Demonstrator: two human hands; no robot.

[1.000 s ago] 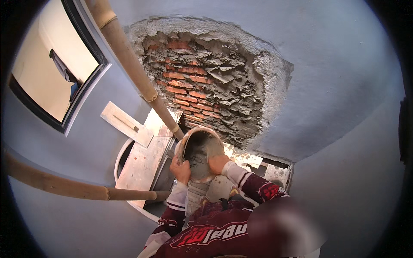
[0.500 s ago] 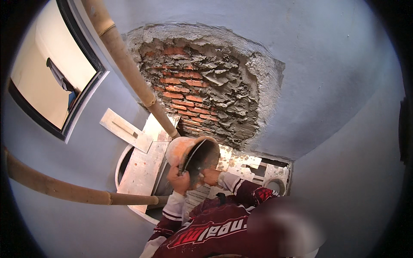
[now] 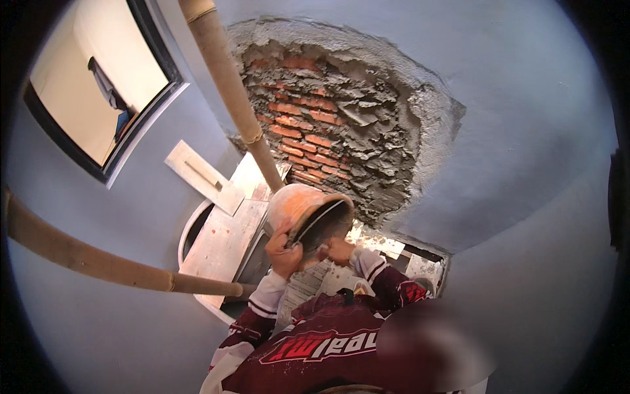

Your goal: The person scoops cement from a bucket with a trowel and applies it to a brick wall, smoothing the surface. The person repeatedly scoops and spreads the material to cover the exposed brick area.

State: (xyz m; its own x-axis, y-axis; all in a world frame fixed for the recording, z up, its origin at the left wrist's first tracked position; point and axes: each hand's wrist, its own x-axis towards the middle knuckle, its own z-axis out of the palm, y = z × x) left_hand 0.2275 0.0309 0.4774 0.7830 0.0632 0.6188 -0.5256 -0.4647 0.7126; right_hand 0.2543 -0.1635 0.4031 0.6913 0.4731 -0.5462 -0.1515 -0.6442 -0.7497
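An orange, mortar-stained bucket [image 3: 289, 207] is tipped on its side, its dark mouth facing down toward me. My left hand [image 3: 285, 255] is closed around the left part of its rim. At the lower right of the mouth, my right hand [image 3: 338, 251] is closed by the rim; whether it grips the rim or a tool inside is hidden. A thin pale line, perhaps the bucket's wire handle, crosses the mouth. Beyond the bucket, rough wet mortar [image 3: 377, 144] covers the right part of a patch of bare red brick [image 3: 303, 125].
A bamboo pole [image 3: 230, 79] rises past the brick patch, and another [image 3: 125, 268] crosses from the left. A wooden float [image 3: 200, 176] lies over a plank [image 3: 223, 240] at the left. A black-framed window [image 3: 102, 172] is in the left wall. Mortar-splashed boards [image 3: 377, 241] lie below the patch.
The whole view has shifted, with wall and poles now farther right and higher. The bucket, still in my hands, is tipped a little differently. My right hand stays near its rim.
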